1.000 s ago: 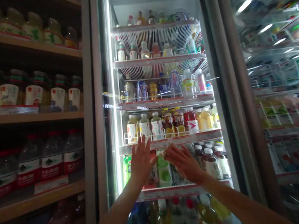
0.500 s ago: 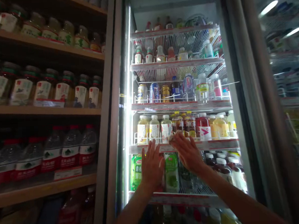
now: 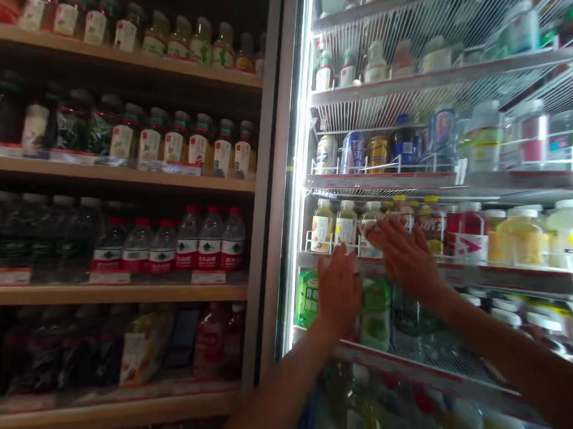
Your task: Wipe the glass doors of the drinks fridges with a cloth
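Note:
My left hand (image 3: 339,292) lies flat against the glass door (image 3: 414,313) of a lit drinks fridge, its fingers stretched upward and nothing in it. To its right and a little higher, my right hand (image 3: 408,253) presses a small pale crumpled cloth (image 3: 375,237) to the glass. Its fingers are stretched over the cloth, which is mostly covered and blurred. Behind the hands stand a white-capped bottle of yellow drink (image 3: 346,224), a green package (image 3: 375,312) and a red drink bottle (image 3: 470,233).
Left of the fridge frame (image 3: 275,176), wooden shelves (image 3: 127,290) hold red-capped water bottles (image 3: 210,241) and rows of dark-capped jars (image 3: 199,142). Inside the fridge, wire shelves carry several cans (image 3: 353,152) and bottles. A bright light strip (image 3: 302,156) runs along the door's left edge.
My view has turned left and moved closer, so fridge and hands appear farther right and more side shelving shows. Both hands remain on the glass; the right one with the cloth has shifted slightly upward.

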`<state>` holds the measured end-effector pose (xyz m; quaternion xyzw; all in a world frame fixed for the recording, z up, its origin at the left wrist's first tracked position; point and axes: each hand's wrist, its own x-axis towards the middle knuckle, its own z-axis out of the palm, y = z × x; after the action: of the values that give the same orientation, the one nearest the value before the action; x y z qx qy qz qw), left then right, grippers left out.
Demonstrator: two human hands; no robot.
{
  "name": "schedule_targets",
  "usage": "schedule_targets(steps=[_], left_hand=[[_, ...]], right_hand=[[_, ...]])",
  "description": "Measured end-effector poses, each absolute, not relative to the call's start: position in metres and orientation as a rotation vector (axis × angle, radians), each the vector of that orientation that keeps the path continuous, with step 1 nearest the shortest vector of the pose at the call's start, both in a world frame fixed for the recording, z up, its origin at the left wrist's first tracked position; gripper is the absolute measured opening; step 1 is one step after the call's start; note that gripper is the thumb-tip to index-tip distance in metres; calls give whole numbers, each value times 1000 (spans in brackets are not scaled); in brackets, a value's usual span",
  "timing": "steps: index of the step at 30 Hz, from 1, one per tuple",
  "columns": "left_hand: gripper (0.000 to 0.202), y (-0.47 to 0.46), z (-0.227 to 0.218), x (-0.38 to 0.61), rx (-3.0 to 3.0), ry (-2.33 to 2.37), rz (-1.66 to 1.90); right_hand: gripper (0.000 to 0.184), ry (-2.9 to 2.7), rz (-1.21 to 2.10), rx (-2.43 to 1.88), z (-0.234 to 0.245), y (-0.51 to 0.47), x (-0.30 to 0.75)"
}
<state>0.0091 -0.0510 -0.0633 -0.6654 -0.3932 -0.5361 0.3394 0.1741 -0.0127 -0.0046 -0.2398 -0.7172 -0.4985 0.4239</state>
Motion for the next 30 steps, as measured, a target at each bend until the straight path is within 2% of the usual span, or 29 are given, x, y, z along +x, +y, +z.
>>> schedule_targets(steps=[3, 6, 8, 14, 17, 20, 25, 27, 30], left_hand=[[45, -61, -35, 29, -1889, -862, -1611], [45, -63, -8, 43, -1946, -887, -1865], [43, -60, 4, 50, -1947, -946, -1890], [45, -32, 7, 78, -1751, -974, -1648], [48, -17, 9, 71, -1699, -943, -1488], [43, -10, 20, 23, -1666, -960, -1338], [47, -9, 34, -45, -1231, -1232, -1612], [45, -9, 17, -26, -1336, -1059, -1537], [41, -10, -25, 22, -1691, -565, -1127]], right_hand=[[62, -1704, -1138, -648, 11, -8, 153], [66, -1749, -1105, -619, 5, -6, 151], [68, -1778, -1134, -612, -3, -6, 159], [69, -1850, -1218, -652, 0, -12, 202], [57, -1731, -1262, -781, 13, -14, 229], [46, -1530, -1318, -906, 22, -14, 255], [46, -1475, -1278, -966, 17, -11, 268], [46, -1483, -1243, -960, 15, -10, 267], [46, -1482, -1223, -959, 15, -10, 265]])
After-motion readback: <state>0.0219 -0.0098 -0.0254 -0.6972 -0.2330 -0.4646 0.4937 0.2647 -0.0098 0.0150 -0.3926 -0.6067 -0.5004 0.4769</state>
